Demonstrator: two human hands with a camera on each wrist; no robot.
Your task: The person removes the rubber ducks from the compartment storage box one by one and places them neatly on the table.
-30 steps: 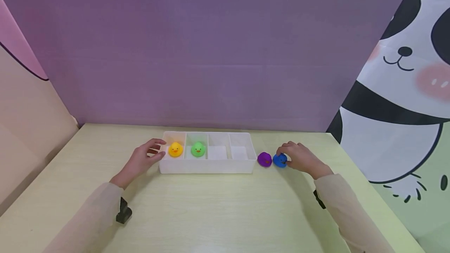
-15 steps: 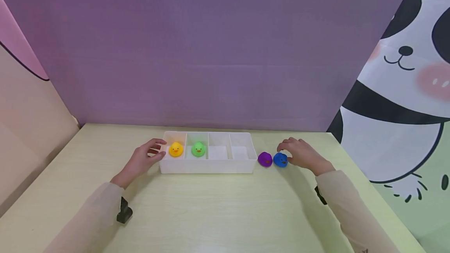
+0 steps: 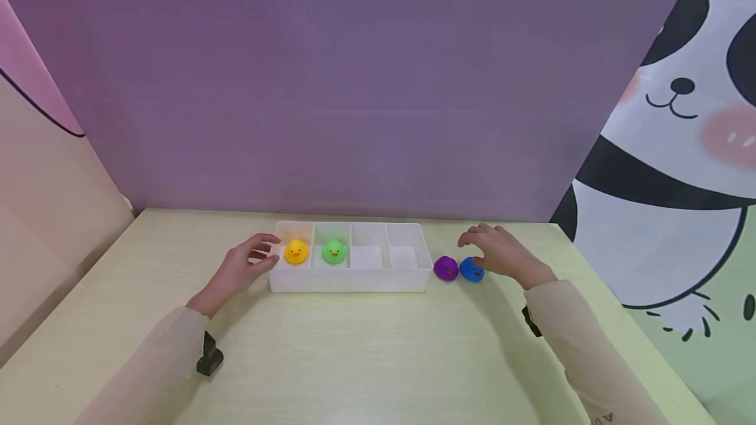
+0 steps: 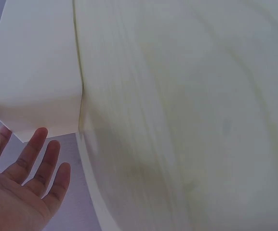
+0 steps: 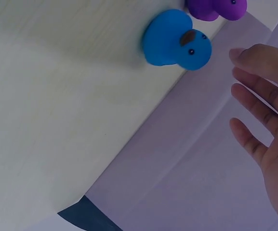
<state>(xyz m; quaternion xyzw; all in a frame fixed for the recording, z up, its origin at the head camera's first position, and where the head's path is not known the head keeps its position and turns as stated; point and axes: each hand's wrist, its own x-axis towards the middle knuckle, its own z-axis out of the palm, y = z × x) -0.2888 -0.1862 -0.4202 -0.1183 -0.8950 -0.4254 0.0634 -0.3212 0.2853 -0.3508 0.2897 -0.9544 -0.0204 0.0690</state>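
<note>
My left hand (image 3: 245, 261) touches the left end of a white divided box (image 3: 348, 281), its fingers loosely bent at the wall. In the left wrist view the fingertips (image 4: 41, 132) are right at the box's end. My right hand (image 3: 504, 254) is over a blue toy duck (image 3: 471, 271), fingers apart and holding nothing; in the right wrist view a gap shows between the thumb and the blue duck (image 5: 170, 38). Just left of it sits a purple toy duck (image 3: 445, 269), close by the box's right end. A yellow duck (image 3: 296, 252) and a green duck (image 3: 334, 252) sit in the two left compartments.
The box stands toward the back of a pale wooden table (image 3: 354, 359). Behind it hangs a purple backdrop (image 3: 354, 97). A panda-printed panel (image 3: 667, 235) stands at the right, and a pale pink panel (image 3: 47, 215) at the left.
My right hand has come off the blue duck, lifting and shifting slightly left above it. The ducks, the box and my left hand stay in place.
</note>
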